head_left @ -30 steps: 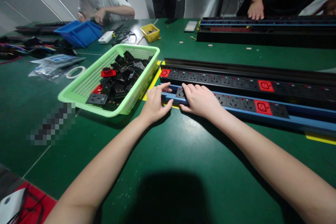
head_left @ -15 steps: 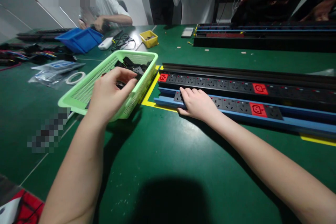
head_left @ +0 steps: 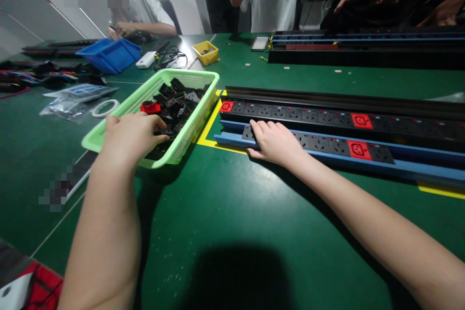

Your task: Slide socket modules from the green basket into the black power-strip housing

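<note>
My left hand [head_left: 132, 138] is down in the near end of a light green perforated basket [head_left: 189, 135]. Its thumb and index finger are slightly apart, among loose black socket modules [head_left: 178, 104]. A red socket module [head_left: 150, 107] lies just beyond the knuckles. My right hand [head_left: 276, 143] grips the left part of a blue metal channel [head_left: 410, 167], thumb at the front edge and fingers over the top. Black socket modules [head_left: 319, 144] and a red one [head_left: 359, 150] sit in that channel. My palm covers some of them.
Behind the blue channel lies a black socket strip [head_left: 308, 115] with red outlets. Yellow tape [head_left: 209, 128] marks the green table. Farther back are a blue bin [head_left: 109, 55], a yellow tray [head_left: 206, 53], cables and more strips. Several people are across the table.
My left hand has moved left and toward me, lower into the basket, uncovering the red module and more black ones. My right hand stays on the blue channel.
</note>
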Tool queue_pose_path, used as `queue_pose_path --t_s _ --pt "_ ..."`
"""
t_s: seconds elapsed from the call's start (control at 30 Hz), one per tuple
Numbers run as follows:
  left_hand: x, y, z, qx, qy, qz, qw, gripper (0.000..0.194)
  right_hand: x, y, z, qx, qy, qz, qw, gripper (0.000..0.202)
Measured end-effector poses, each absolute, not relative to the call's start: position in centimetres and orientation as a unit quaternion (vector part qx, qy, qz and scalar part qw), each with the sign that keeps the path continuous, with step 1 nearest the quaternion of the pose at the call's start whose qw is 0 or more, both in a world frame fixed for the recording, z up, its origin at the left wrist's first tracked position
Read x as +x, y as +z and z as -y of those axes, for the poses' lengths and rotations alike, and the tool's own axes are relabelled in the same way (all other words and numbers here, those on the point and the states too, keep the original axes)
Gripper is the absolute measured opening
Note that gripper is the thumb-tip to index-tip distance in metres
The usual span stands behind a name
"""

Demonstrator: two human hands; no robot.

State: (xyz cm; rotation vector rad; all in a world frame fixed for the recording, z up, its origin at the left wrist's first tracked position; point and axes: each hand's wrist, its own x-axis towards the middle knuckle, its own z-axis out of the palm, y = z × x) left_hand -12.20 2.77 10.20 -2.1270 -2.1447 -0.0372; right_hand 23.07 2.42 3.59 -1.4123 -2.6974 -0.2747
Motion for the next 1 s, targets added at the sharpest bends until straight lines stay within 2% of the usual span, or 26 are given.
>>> queue_pose_path --t_s 0.1,0.2,0.63,1.0 --pt "-11.3 10.3 -2.7 -0.685 0.122 0.715 0.062 0.036 23.1 3.6 -2.4 -0.461 -0.093 0.882 0.044 0.077" --pt "-10.6 10.4 -2.7 -0.678 0.154 0.718 0.038 0.039 23.0 3.6 -2.4 -0.459 -0.096 0.882 0.044 0.078" --pt "-11.7 10.1 -3.2 -0.673 0.183 0.716 0.041 0.041 23.0 3.7 -2.4 -0.462 -0.090 0.881 0.042 0.076" --pt "-12.1 9.2 -3.6 -0.687 0.105 0.712 0.100 0.038 23.0 3.9 -2.4 -0.461 -0.088 0.883 0.030 0.076"
